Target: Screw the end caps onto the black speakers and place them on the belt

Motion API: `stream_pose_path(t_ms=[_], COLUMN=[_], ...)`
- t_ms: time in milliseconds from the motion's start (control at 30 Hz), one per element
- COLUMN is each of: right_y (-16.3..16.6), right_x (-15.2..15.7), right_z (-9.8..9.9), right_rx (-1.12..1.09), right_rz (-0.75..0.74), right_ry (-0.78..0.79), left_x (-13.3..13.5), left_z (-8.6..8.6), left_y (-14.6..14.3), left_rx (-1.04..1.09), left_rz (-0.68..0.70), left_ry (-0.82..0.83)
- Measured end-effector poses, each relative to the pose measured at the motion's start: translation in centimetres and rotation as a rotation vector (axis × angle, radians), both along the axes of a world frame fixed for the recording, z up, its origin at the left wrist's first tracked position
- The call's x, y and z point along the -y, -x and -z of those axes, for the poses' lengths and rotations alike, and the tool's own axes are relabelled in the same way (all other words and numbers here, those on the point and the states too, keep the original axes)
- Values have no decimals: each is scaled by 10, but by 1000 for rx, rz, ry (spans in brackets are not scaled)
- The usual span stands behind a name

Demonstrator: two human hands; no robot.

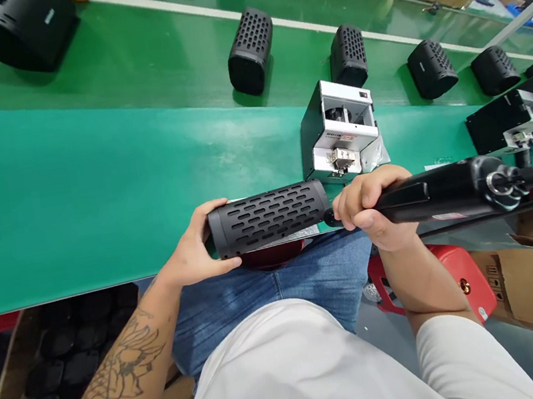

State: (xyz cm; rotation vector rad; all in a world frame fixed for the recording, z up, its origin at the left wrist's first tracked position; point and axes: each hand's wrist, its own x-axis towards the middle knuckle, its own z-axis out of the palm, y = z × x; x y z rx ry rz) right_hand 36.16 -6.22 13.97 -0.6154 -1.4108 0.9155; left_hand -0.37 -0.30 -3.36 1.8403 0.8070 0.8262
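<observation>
A black speaker housing (274, 217) with rows of slots lies on its side at the near edge of the green mat. My left hand (202, 243) grips its left end, thumb on the near side and fingers on the far side. Closed around a black electric screwdriver (432, 192) is my right hand (373, 206). The screwdriver lies level, its front end pointing left at the housing's right end. Whether its bit touches the housing is hidden by my fingers. Just beyond my right hand stands a white and black screw feeder (336, 131).
Several black speakers (250, 50) stand on the green conveyor belt (147, 56) beyond the mat (92, 186). A second screw feeder (507, 121) is at the right. Below the bench are a carton of black parts (11, 375) and a red stool (465, 276). People work at the far right.
</observation>
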Motion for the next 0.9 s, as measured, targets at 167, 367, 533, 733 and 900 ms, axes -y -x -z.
stream_pose_path(t_ms=[167, 367, 533, 733, 900], right_y=[-3, -3, -18, -57, -71], right_x=[-2, -1, 0, -43, -75], right_z=[0, 5, -10, -15, 21], right_rx=[20, 20, -7, -40, 50], right_rz=[-52, -73, 6, 594, 648], right_ry=[9, 22, 28, -5, -1], left_x=[0, -2, -1, 2, 3], left_z=[-3, -1, 1, 4, 10], left_y=[0, 0, 0, -1, -1], left_rx=[-23, 5, 16, 27, 33], left_rz=[9, 26, 25, -4, -15], left_ry=[14, 16, 35, 13, -3])
